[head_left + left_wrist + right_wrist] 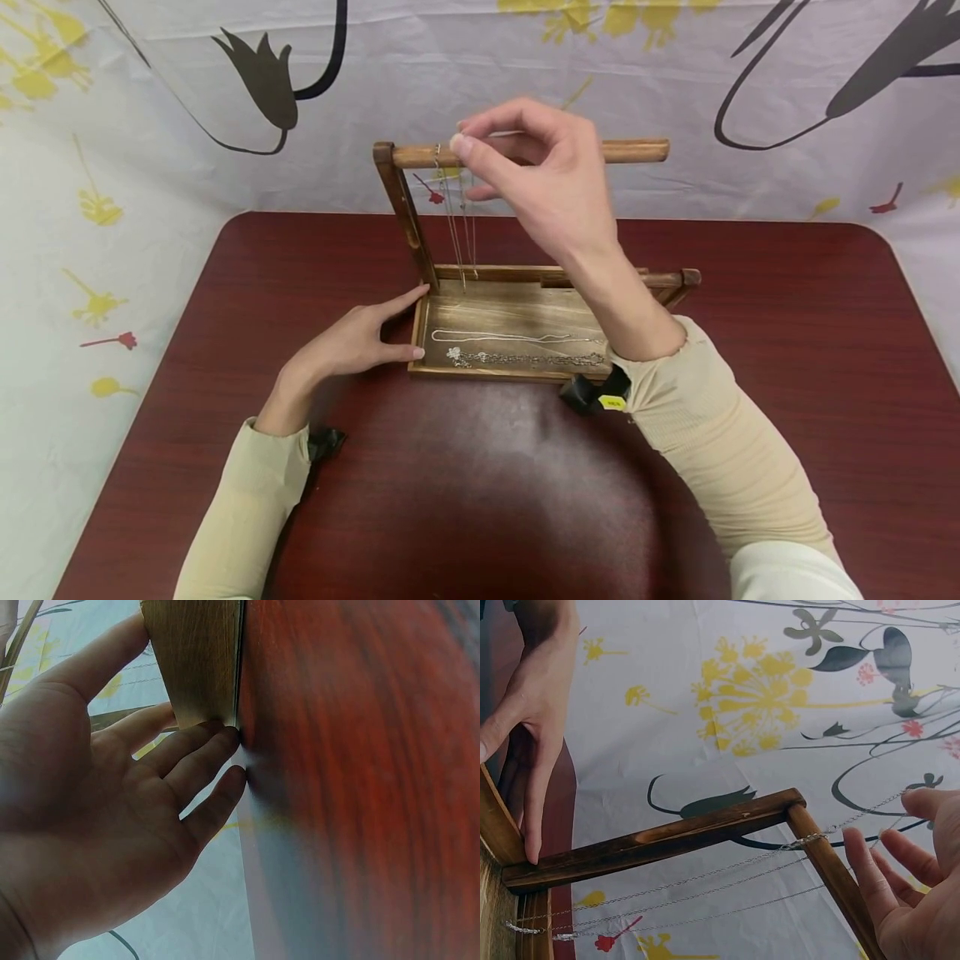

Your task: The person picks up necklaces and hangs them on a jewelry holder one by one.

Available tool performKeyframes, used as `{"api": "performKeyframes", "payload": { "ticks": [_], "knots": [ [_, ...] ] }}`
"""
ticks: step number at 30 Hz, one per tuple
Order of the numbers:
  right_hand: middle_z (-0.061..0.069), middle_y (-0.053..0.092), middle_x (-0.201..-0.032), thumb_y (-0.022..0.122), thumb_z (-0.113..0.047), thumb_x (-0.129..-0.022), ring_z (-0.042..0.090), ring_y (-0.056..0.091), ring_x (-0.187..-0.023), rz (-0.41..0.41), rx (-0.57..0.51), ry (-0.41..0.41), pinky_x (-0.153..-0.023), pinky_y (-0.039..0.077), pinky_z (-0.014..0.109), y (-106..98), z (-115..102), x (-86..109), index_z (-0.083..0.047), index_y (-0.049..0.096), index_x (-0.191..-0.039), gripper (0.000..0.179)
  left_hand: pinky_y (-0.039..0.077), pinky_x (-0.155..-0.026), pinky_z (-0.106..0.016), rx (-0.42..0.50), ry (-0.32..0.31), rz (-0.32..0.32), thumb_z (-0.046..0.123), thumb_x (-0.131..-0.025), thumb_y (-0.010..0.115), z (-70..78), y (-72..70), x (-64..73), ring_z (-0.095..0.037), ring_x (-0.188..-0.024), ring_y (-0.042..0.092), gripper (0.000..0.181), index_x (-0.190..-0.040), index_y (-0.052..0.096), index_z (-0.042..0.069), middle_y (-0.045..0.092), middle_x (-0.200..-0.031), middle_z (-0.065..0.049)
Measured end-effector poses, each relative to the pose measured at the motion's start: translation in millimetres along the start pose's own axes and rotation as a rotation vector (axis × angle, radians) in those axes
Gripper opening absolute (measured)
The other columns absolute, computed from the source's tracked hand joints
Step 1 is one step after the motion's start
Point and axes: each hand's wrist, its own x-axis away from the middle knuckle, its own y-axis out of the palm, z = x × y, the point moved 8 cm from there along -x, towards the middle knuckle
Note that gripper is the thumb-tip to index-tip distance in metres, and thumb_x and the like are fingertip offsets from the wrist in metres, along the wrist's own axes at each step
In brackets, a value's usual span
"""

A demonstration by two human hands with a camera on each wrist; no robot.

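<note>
A wooden jewelry stand has a shallow tray below and a horizontal bar carried by a post at the left. My right hand is up at the bar, its thumb and index finger pinching a thin silver necklace whose strands hang toward the tray. Just left of those fingertips, another fine necklace hangs over the bar. My left hand touches the tray's left end with thumb and index finger spread from front corner to back; in the left wrist view its other fingers extend along the tray's underside edge.
Inside the tray lie a smooth silver chain and a chain necklace with a flower-like pendant. A short wooden arm juts from the tray's right end. The dark red table backs onto a printed white cloth.
</note>
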Motion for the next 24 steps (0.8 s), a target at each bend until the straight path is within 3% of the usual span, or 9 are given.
{"api": "performKeyframes", "payload": {
  "ticks": [8, 24],
  "knots": [
    [0.013, 0.072, -0.101, 0.074, -0.003, -0.087, 0.02, 0.071, -0.079, 0.033, 0.143, -0.021, -0.069, 0.058, 0.034, 0, -16, 8.8, 0.001, 0.075, -0.091, 0.006, 0.036, -0.109, -0.052, 0.003, 0.0, -0.001, 0.045, -0.089, 0.073, 1.0, 0.0, 0.5, -0.028, -0.143, 0.035, 0.088, -0.158, 0.019, 0.042, 0.027, -0.161, -0.001],
    [0.011, 0.073, -0.104, 0.067, -0.002, -0.092, 0.021, 0.071, -0.083, 0.038, 0.155, -0.079, -0.069, 0.058, 0.034, -9, -1, 3.5, 0.005, 0.075, -0.098, 0.012, 0.035, -0.109, -0.051, 0.009, -0.002, 0.001, 0.043, -0.089, 0.074, 0.6, 0.0, 1.0, -0.028, -0.143, 0.035, 0.088, -0.157, 0.019, 0.043, 0.027, -0.161, -0.001]
  ]
}}
